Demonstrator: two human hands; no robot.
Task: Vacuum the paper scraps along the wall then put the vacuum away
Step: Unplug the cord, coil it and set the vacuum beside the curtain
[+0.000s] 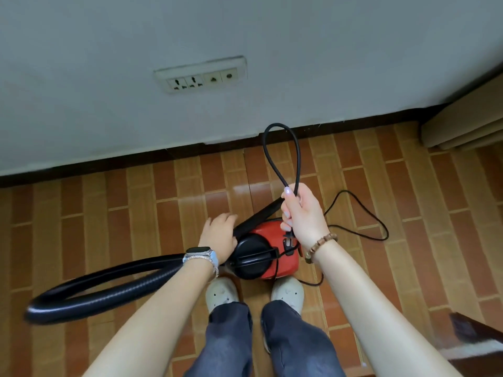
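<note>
A small red and black vacuum (pixel 275 255) sits on the floor just in front of my shoes. Its black ribbed hose (pixel 103 292) curves out to the left in a wide loop. My left hand (pixel 219 236) grips the black nozzle tube (pixel 258 214) where it meets the vacuum's top. My right hand (pixel 302 213) is raised above the vacuum, shut on a folded loop of the black power cord (pixel 281 156), with the plug hanging below my fingers. The rest of the cord (pixel 364 213) trails over the floor to the right. I see no paper scraps along the wall.
A wall socket plate (pixel 201 76) with nothing plugged in sits on the grey wall above a dark skirting board (pixel 109 164). Beige furniture (pixel 462 126) stands at the right wall. A dark wooden corner (pixel 476 338) juts in at the lower right. The floor is brown brick-pattern tile.
</note>
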